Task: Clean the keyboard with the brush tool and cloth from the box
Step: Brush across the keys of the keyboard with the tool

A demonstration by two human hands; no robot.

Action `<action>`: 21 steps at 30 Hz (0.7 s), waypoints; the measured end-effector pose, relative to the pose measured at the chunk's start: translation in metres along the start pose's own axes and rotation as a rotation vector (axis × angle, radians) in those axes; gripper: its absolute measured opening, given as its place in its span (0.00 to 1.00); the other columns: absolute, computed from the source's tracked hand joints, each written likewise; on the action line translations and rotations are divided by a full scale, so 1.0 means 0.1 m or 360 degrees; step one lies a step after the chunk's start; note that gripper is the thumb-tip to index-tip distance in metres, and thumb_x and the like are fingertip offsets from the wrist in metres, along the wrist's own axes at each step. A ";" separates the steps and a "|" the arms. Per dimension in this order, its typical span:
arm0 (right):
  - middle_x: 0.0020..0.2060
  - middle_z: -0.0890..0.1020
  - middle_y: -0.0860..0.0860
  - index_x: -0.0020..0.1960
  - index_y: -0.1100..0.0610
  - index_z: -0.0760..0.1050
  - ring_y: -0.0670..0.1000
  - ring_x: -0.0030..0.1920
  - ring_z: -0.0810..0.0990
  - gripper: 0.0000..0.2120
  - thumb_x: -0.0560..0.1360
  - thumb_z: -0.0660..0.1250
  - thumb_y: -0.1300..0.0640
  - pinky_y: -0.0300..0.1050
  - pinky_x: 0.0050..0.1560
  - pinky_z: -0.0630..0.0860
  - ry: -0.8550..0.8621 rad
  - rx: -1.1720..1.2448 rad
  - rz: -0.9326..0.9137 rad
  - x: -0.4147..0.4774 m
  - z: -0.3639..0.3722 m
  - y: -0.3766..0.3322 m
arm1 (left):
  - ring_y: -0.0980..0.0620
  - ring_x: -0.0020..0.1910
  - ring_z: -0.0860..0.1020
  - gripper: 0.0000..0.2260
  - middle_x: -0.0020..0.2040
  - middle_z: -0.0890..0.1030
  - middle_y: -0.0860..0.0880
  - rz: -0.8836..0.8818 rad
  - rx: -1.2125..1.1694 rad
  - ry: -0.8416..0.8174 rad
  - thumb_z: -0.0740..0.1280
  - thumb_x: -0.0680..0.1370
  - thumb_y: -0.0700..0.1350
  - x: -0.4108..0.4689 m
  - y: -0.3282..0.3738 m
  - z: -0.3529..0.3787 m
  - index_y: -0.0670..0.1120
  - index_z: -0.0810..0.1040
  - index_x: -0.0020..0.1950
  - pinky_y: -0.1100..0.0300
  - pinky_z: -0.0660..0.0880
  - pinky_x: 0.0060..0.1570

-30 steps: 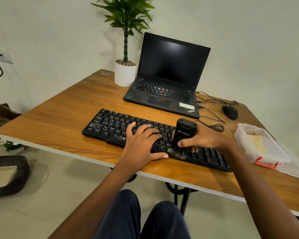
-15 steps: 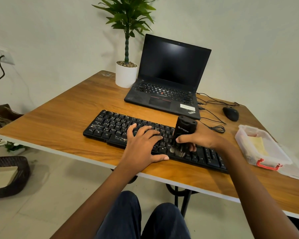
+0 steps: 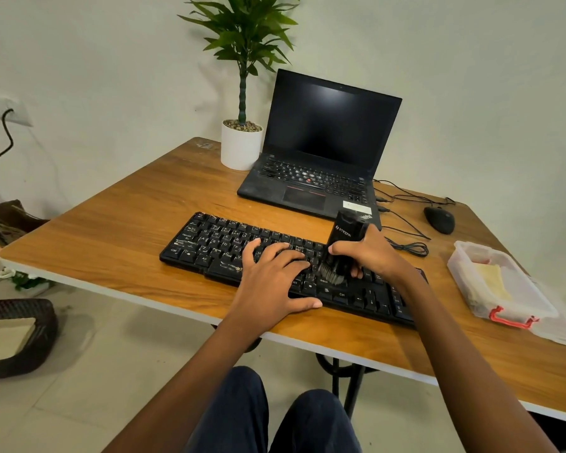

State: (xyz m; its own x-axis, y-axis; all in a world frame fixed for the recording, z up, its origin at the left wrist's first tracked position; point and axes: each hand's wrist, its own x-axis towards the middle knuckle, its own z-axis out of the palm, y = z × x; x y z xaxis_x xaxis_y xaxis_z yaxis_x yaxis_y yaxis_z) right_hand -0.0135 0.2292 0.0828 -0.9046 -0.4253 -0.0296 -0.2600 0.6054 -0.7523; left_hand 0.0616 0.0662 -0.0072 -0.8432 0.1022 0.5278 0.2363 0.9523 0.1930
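Wooden surface (image 3: 128, 223) carries the keyboard (image 3: 209, 246); our right hand (image 3: 371, 253) grips the brush (image 3: 342, 243), bristles on the keys; our left hand (image 3: 272, 279) presses flat, fingers straight; we judge brushing underway; cloth (image 3: 492, 282) untouched in the box (image 3: 461, 273).

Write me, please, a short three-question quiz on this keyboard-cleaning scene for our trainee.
1. True or false: the right hand grips the brush tool, bristles on the keyboard.
2. The left hand: A) is out of view; B) rests flat on the keys; C) is clenched in a fist.
3. Fill in: the yellow cloth lies in the clear ___.
Key: 1 true; 2 B; 3 box.
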 end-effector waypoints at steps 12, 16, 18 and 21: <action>0.31 0.80 0.53 0.41 0.57 0.71 0.49 0.23 0.73 0.07 0.72 0.70 0.58 0.38 0.22 0.69 -0.0035 0.0030 0.0013 0.08 0.08 -0.03 | 0.51 0.67 0.69 0.37 0.64 0.76 0.53 -0.0011 0.0147 -0.0120 0.48 0.68 0.72 0.00 0.00 -0.02 0.50 0.77 0.63 0.45 0.46 0.66; 0.29 0.79 0.52 0.38 0.58 0.73 0.49 0.22 0.73 0.07 0.71 0.69 0.58 0.37 0.20 0.69 0.0091 0.0024 0.0016 0.13 0.13 -0.01 | 0.50 0.64 0.73 0.36 0.61 0.78 0.52 0.0010 0.0172 -0.0108 0.50 0.68 0.72 0.01 -0.02 0.01 0.48 0.79 0.60 0.44 0.49 0.65; 0.28 0.79 0.52 0.37 0.58 0.73 0.48 0.21 0.73 0.07 0.71 0.69 0.58 0.37 0.20 0.68 0.0069 0.0008 0.0011 0.14 0.15 -0.03 | 0.50 0.65 0.72 0.37 0.62 0.78 0.52 0.0005 0.0181 -0.0119 0.49 0.68 0.72 0.00 -0.01 0.00 0.49 0.79 0.61 0.45 0.48 0.66; 0.26 0.78 0.52 0.34 0.57 0.73 0.45 0.19 0.72 0.09 0.71 0.69 0.58 0.36 0.19 0.67 0.0151 0.0010 -0.0009 0.16 0.17 -0.05 | 0.51 0.68 0.68 0.39 0.65 0.75 0.53 0.0017 0.0154 -0.0132 0.47 0.68 0.72 0.01 -0.02 -0.01 0.49 0.76 0.64 0.45 0.44 0.67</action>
State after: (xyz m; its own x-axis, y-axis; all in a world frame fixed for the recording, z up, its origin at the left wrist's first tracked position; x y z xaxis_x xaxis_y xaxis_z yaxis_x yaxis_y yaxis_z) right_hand -0.0206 0.2081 0.0743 -0.9311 -0.3629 0.0370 -0.2634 0.5987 -0.7564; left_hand 0.0610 0.0643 -0.0065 -0.8790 0.1321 0.4582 0.2010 0.9740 0.1047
